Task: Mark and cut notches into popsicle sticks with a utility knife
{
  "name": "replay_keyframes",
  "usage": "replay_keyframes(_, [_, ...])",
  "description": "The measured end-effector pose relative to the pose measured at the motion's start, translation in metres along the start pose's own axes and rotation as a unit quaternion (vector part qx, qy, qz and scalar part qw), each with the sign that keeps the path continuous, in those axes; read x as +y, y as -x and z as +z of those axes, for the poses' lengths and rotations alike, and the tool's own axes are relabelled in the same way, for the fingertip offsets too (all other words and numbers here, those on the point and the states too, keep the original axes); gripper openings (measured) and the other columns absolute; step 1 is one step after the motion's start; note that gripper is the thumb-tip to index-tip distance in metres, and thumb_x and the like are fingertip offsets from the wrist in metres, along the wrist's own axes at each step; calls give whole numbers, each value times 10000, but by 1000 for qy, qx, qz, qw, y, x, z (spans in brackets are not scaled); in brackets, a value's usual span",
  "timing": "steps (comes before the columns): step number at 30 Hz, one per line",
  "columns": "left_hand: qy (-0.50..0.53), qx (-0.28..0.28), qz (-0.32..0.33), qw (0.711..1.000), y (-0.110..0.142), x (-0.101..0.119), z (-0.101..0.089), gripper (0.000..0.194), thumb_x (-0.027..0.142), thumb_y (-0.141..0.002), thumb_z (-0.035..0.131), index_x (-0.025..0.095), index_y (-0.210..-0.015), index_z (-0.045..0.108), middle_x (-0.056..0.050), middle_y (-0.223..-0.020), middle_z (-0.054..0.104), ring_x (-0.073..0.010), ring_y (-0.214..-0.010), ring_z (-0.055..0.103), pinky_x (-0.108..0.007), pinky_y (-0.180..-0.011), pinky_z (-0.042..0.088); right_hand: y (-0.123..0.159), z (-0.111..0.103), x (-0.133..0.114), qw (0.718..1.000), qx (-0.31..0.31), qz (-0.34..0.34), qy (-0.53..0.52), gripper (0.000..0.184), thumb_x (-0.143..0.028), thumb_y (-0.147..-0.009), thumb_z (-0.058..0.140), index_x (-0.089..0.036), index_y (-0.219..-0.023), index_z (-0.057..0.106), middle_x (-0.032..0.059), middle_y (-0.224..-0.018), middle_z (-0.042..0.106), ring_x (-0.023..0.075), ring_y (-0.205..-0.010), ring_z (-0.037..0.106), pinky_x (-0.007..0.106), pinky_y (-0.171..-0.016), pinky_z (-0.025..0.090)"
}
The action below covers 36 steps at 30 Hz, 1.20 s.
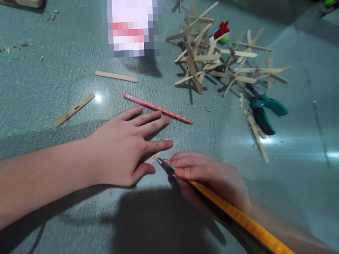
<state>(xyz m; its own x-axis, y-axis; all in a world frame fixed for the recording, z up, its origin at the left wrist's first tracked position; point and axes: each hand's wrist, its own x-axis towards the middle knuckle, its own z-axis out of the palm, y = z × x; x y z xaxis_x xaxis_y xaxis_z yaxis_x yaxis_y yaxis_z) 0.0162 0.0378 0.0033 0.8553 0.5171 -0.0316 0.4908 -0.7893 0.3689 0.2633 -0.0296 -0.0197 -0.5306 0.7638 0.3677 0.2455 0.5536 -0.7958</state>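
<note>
My left hand [120, 151] lies flat on the table with its fingers spread. Beneath it, between thumb and index finger, shows a short part of a wooden craft stick [153, 158] with pencil marks on it; the rest is covered. My right hand [209, 174] is wrapped round a yellow and black craft knife [241, 218]. The blade's tip is at the marked part of the stick, though whether it touches cannot be made out. A red pencil [160, 109] lies just beyond my left fingertips.
Left of the pencil are a plain craft stick [116, 76] and one with a small slot [70, 112]. Joined sticks [197, 62] are heaped at the upper right, near green-handled pliers [269, 105] and more sticks [255, 134]. Wood shavings [14, 47] litter the upper left.
</note>
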Motion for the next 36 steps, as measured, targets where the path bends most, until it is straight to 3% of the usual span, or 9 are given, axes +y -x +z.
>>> replay_keyframes(4, [0, 4, 1, 1000, 0, 0, 0, 626, 504, -959, 633, 311, -1552, 569, -121, -1717, 399, -346, -1616, 336, -567, -1320, 243, -5, -1, -2, 1000, 0, 10, 12, 404, 5, -864, 642, -302, -1127, 659, 7, -952, 785, 197, -927, 792, 340, -866, 684])
replay_keyframes(16, [5, 3, 8, 1000, 0, -3, 3, 621, 510, -969, 610, 315, -1556, 563, -117, -1721, 391, -366, -1616, 329, -610, -1315, 227, 6, 2, -1, 1000, -8, 26, 1, 374, 9, -876, 668, -281, -1112, 664, 32, -986, 783, 229, -961, 768, 415, -926, 664])
replay_keyframes(30, [13, 8, 9, 1000, 0, -2, 2, 630, 505, -962, 633, 299, -1554, 568, -137, -1715, 395, -367, -1613, 334, -599, -1305, 252, -7, -3, -3, 1000, 1, -3, 31, 343, 13, -886, 619, -266, -1082, 657, 11, -947, 796, 168, -946, 803, 290, -915, 666])
replay_keyframes(36, [14, 8, 8, 1000, -1, -2, 2, 631, 498, -955, 641, 298, -1550, 571, -128, -1717, 396, -371, -1609, 341, -596, -1308, 248, -6, -1, -3, 999, -10, -7, 32, 349, -11, -876, 648, -266, -1113, 665, 32, -969, 802, 201, -953, 803, 321, -905, 675])
